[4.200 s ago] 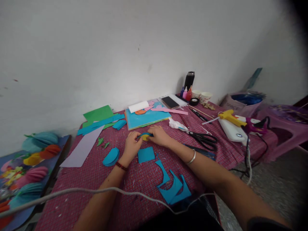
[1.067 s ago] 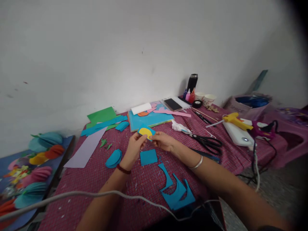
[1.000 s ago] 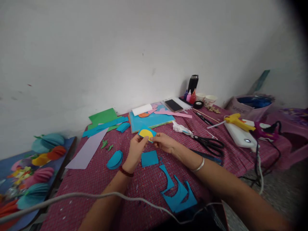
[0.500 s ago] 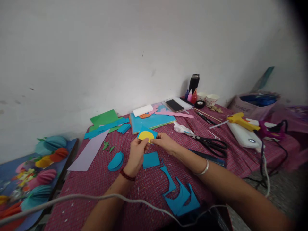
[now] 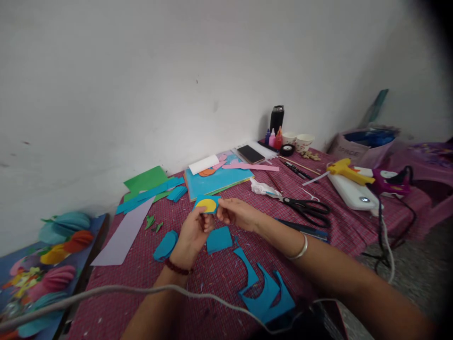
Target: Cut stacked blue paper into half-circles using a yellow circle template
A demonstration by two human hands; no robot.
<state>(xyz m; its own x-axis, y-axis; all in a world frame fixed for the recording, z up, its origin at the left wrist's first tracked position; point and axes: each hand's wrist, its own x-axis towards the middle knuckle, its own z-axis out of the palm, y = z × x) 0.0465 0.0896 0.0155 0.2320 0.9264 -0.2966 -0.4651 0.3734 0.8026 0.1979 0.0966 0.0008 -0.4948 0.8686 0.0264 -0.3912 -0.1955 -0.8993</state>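
A yellow paper circle (image 5: 207,205) lies on a blue paper piece (image 5: 202,198), held up above the table. My left hand (image 5: 193,231) pinches them from the left, thumb on the yellow circle. At the right edge of the blue paper are the closed fingertips of my right hand (image 5: 240,213), partly hiding that edge. Just below on the cloth lies a blue paper square (image 5: 219,239). Left of my left wrist is a small stack of cut blue paper rounds (image 5: 165,246). Blue paper offcuts (image 5: 267,290) with curved cut-outs lie nearest me.
Black-handled scissors (image 5: 304,208) rest right of my hands, beyond my right forearm. A yellow glue gun (image 5: 348,171) lies on a white box (image 5: 354,193). A pale cable (image 5: 170,288) crosses the foreground. Paper ornaments (image 5: 58,278) fill a blue board at left.
Both hands have shifted slightly left in view, as has the whole scene. The blue paper and yellow circle appear more tilted, and my right thumb has slid off the circle toward the paper's edge.
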